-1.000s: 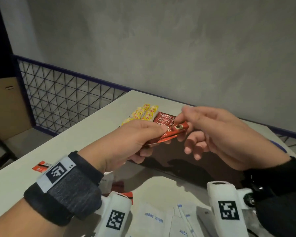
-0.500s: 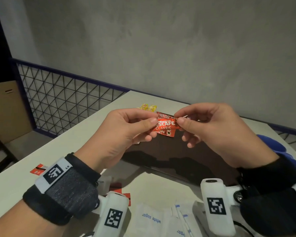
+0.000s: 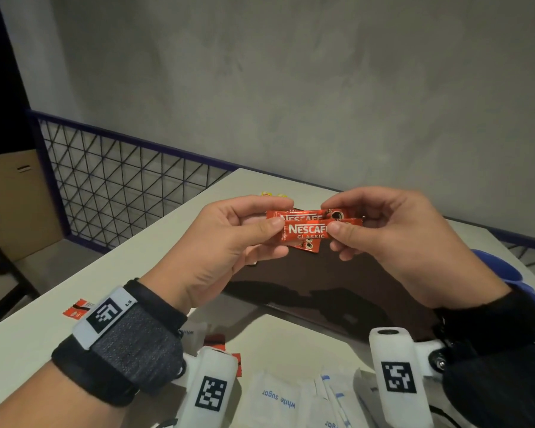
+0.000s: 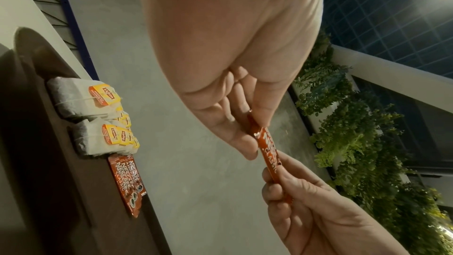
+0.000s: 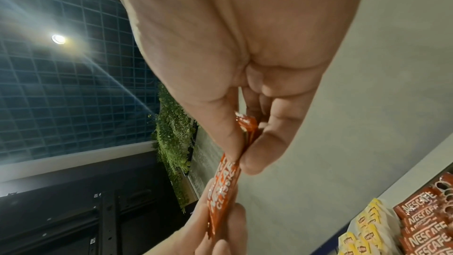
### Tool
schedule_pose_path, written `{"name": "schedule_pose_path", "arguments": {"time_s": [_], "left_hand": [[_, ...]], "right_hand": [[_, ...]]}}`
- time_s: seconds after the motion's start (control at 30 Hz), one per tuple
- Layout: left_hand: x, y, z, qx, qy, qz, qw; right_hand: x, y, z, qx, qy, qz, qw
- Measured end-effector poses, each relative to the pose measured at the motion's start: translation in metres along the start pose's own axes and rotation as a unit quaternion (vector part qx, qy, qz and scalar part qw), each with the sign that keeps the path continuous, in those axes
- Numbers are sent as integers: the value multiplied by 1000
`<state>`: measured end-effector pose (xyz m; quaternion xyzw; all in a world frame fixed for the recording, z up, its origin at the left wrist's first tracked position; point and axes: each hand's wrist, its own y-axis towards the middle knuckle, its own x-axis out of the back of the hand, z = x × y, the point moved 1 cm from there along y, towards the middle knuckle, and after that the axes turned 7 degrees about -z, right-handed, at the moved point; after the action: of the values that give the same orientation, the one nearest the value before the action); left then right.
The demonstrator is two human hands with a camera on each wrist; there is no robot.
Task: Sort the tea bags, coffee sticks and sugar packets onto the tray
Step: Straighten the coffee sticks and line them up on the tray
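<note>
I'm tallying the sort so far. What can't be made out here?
- Held coffee sticks: count unclear; left hand and right hand cover their ends, head view.
- Tea bags on tray: overlapping, left wrist view.
- Sugar packets: cut by the bottom edge, head view.

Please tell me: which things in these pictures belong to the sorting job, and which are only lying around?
Job:
coffee sticks, pinched by left hand and right hand
tray
tea bags on the tray
coffee sticks on the tray
sugar packets on the table
red packet on the table

Lying about:
blue object
cardboard box
</note>
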<state>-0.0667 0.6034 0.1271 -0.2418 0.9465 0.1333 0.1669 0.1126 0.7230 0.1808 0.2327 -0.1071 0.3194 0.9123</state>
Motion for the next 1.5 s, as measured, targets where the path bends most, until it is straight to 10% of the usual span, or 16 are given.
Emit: {"name": "schedule_pose_path", "arguments": {"time_s": [0.73,0.93,1.27,1.5], "left_hand": [[-5,-2,0,-38,77,-34,996],[-4,-4,-8,-42,63,-36,996],[-2,-1,-7,-29,62,-74,995],[2,1,-10,-12,60,-167,984]], "right_hand": [[-13,-5,4,-51,31,-37,998],[-8,1,16,66,-167,-53,982],[-30,23,59,160,-489,115,850],[-31,61,38,43,-463,163,870]]}}
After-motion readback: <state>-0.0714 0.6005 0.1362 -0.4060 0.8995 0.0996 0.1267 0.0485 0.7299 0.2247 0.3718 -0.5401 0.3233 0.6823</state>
